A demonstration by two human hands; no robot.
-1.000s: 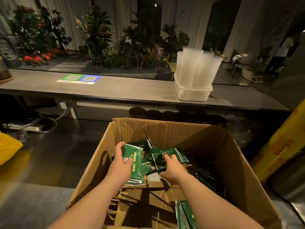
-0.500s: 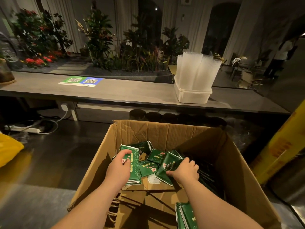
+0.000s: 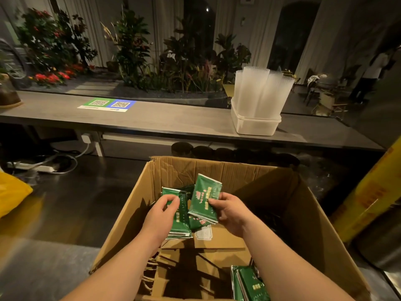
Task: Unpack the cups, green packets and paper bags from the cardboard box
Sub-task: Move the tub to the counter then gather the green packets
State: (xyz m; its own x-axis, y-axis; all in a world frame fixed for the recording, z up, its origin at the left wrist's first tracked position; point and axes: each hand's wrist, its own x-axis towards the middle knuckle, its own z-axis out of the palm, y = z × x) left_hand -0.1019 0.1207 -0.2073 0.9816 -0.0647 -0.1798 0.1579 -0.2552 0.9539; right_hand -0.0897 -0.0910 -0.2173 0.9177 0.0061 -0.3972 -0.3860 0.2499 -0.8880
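Head view. Left hand (image 3: 160, 216) is inside the box (image 3: 282, 213), its grip clamped on a loose stack (image 3: 181, 222) of green packets, thumb over the top one. Right hand (image 3: 230, 213) has its grip clamped on a packet (image 3: 205, 197) by its right edge, tilted, just above the stack and overlapping it. Bags (image 3: 195, 268) lie flat beneath. More packets (image 3: 249, 283) sit in the near right corner. Cups (image 3: 260, 90) stand in a tub (image 3: 253, 124) on the far counter (image 3: 152, 120).

Risks, as judged:
- The stack is unbanded and the wrappers look glossy. If the left grip slackens on the lift, the lower ones may fan out and fall back onto the bags.
- The right packet is held at one edge only. It could pivot or slip when merged with the stack.
- The counter is well apart from the box. A spill in transit would land on the dark floor between.
- The near right packets lie partly under the right forearm and are easily overlooked.
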